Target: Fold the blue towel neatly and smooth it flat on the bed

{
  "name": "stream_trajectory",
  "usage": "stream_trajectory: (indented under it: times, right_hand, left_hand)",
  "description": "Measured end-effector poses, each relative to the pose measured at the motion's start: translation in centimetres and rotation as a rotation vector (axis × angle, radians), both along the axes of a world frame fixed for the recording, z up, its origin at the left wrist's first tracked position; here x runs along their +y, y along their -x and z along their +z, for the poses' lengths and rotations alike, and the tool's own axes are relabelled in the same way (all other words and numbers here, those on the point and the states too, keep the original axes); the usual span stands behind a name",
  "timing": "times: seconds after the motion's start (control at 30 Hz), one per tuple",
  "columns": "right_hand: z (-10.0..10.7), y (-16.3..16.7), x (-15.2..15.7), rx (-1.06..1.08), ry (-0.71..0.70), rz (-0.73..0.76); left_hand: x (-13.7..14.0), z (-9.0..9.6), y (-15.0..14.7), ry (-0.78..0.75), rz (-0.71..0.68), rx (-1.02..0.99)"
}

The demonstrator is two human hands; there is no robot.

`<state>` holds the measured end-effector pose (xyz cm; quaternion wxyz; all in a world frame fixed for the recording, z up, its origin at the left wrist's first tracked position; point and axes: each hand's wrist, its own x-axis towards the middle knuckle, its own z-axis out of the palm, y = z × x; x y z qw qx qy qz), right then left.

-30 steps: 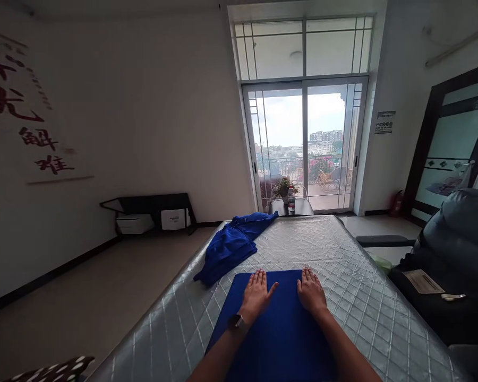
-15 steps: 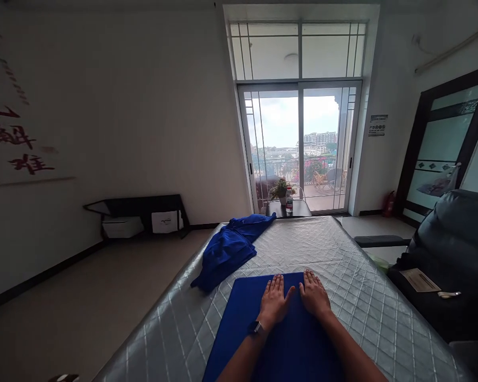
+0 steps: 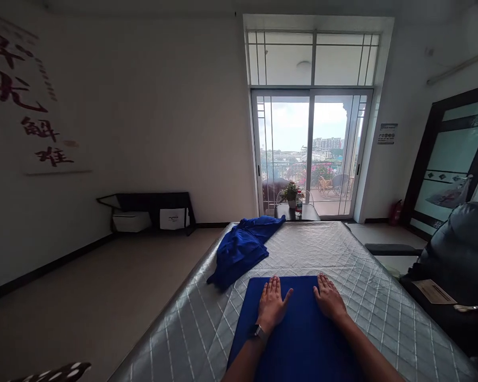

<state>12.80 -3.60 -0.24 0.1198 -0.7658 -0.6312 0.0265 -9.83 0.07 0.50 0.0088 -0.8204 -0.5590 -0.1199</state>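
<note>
A flat, smooth blue cloth (image 3: 298, 329) with a straight far edge lies in front of me on a silver quilted surface (image 3: 195, 329). My left hand (image 3: 273, 306) rests palm down near its far left part, fingers stretched forward and thumb out to the side. A watch (image 3: 258, 331) is on that wrist. On the far right corner of the cloth lies my right hand (image 3: 330, 297), also flat with fingers extended. Beyond them, to the left, a crumpled blue garment (image 3: 239, 252) is spread across the quilted surface. The near end of the flat cloth runs out of view.
At the far end stands a small dark table (image 3: 313, 213) with a potted plant (image 3: 290, 193) and a bottle (image 3: 298, 204). A black armchair (image 3: 462, 249) is at right, with a brown card (image 3: 434, 292) on it. White boxes (image 3: 173, 218) sit by the left wall.
My right hand has slid to the right, widening the gap between my hands. The left hand stays near the same part of the cloth. The camera view has turned slightly left.
</note>
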Motion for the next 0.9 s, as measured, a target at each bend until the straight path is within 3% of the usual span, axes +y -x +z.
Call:
stream_trajectory:
  times: [0.37, 0.47, 0.7, 0.8, 0.9]
  right_hand:
    - [0.2, 0.3, -0.2, 0.023, -0.016, -0.004]
    - [0.1, 0.2, -0.1, 0.046, -0.028, 0.002]
    - [-0.7, -0.5, -0.4, 0.06, -0.04, 0.079]
    - [-0.7, -0.5, -0.5, 0.058, -0.043, 0.092]
    - [-0.3, -0.3, -0.5, 0.088, -0.042, 0.055]
  left_hand:
    - [0.5, -0.3, -0.2, 0.022, -0.01, 0.023]
    - [0.2, -0.2, -2.4, 0.006, -0.042, 0.03]
    - [-1.9, 0.5, -11.7, 0.029, -0.28, -0.013]
    - [-1.9, 0.2, -12.5, 0.045, -0.263, -0.015]
    - [-1.3, -0.4, -10.3, 0.036, -0.216, -0.002]
